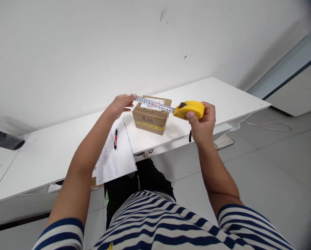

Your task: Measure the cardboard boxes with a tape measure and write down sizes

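A yellow tape measure (190, 109) sits in my right hand (204, 121), the fingers closed round its case. Its metal blade (158, 104) is drawn out to the left, over the top of a brown cardboard box (150, 119). At the blade's end, my left hand (123, 105) pinches the tip between thumb and fingers, by the box's left back corner. A white label and dark handwriting mark the box, and yellow tape runs along its front side. Whether the blade touches the box top I cannot tell.
The box stands on a white table (197, 93) against a white wall. Left of it, handwritten paper sheets (121, 159) stick out past the table's front edge, with a red and black pen (115, 139) on top. A dark object (6, 139) lies at far left.
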`<state>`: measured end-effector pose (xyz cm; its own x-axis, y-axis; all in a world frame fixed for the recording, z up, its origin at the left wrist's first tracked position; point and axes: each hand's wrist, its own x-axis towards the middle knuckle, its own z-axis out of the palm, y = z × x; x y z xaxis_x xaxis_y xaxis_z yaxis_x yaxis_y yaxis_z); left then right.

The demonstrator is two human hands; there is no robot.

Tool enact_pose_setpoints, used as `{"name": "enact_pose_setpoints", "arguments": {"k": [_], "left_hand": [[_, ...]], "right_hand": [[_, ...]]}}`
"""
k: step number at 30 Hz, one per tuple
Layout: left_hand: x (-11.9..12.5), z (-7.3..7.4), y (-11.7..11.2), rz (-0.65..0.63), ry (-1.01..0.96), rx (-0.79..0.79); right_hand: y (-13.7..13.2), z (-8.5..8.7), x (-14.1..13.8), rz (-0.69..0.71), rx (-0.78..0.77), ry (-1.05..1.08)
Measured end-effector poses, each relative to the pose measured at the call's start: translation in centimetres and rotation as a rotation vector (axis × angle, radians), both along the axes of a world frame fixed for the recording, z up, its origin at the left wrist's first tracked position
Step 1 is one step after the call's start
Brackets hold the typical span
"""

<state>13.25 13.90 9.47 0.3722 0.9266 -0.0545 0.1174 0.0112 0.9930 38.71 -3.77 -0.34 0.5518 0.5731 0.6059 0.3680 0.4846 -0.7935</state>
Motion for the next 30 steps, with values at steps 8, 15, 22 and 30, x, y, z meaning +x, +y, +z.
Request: {"name": "enact_pose_setpoints", "arguments": {"k": [8,15,22,30], "left_hand": [[1.3,-2.5,5.3,0.148,0.24,-0.226],[1.6,-2.5,5.4,0.087,0.417,-0.149],[1.8,-1.7,3.0,-0.154,0.586,-0.062],[0.4,-0.9,0.9,-0.177,0.664,-0.026]], "right_hand": [[2.7,-1.4,1.5,-0.155,-0.165,0.155],[3.8,-0.5,-0.5,-0.117,-0.271,-0.003],[3.9,-0.7,-0.2,-0.151,-0.254,0.012],[4.9,-1.1,-0.1,-0.136,-0.231,0.054]]}}
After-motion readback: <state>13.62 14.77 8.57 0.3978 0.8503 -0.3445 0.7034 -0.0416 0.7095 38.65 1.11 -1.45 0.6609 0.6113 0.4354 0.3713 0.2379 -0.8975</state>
